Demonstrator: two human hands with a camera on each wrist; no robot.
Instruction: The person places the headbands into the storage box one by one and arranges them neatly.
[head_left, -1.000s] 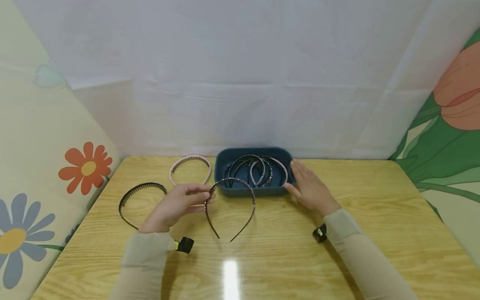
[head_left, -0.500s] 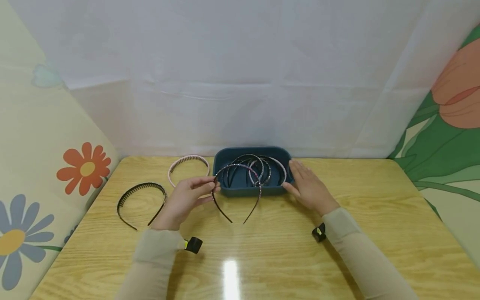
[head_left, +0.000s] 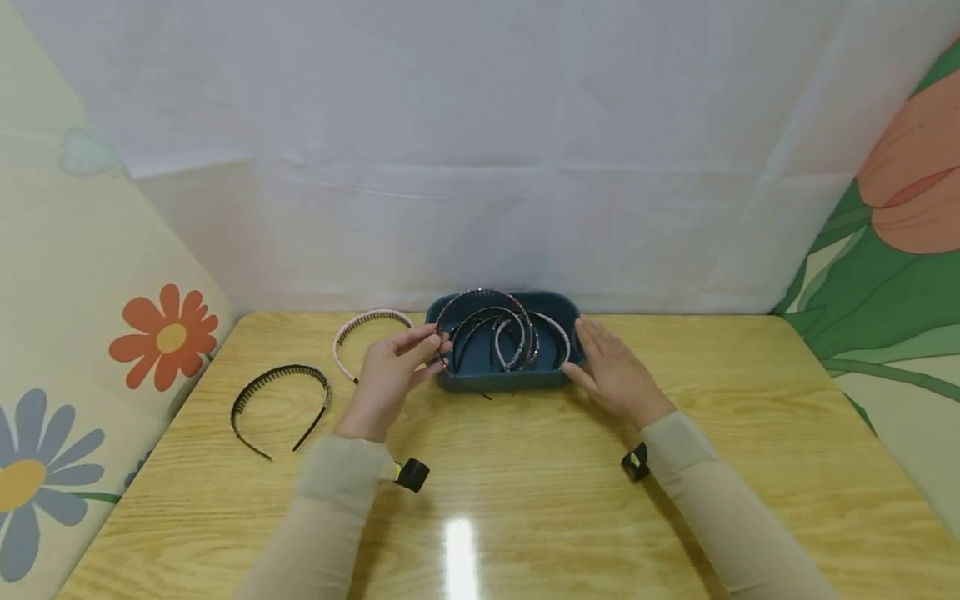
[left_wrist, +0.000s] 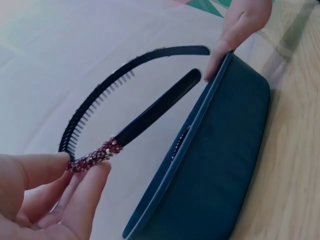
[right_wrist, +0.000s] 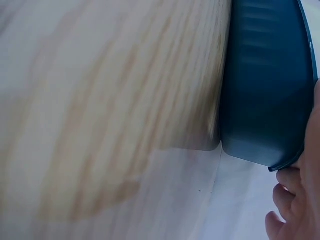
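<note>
My left hand [head_left: 392, 377] pinches a toothed headband [left_wrist: 94, 156] between thumb and fingers. Dark red and silver sparkles cover its curve, and its ends are plain black. It is held above the dark blue box [head_left: 517, 383], tips pointing toward the box opening in the left wrist view. Several other headbands lie inside that box, one of them pale pink [head_left: 562, 330]. My right hand [head_left: 621, 373] rests against the box's right end with fingers extended, the thumb at the front rim. In the right wrist view, part of this hand is cut off by the frame edge.
A black toothed headband [head_left: 279, 371] lies on the wooden table [head_left: 540, 500] at the left. Behind the left hand lies a pink toothed headband [head_left: 367, 317], partly covered. A white cloth [head_left: 480, 208] hangs right behind the box.
My left hand has moved right and forward, carrying the sparkly headband from in front of the box to over it. The right hand has stayed at the box's right end.
</note>
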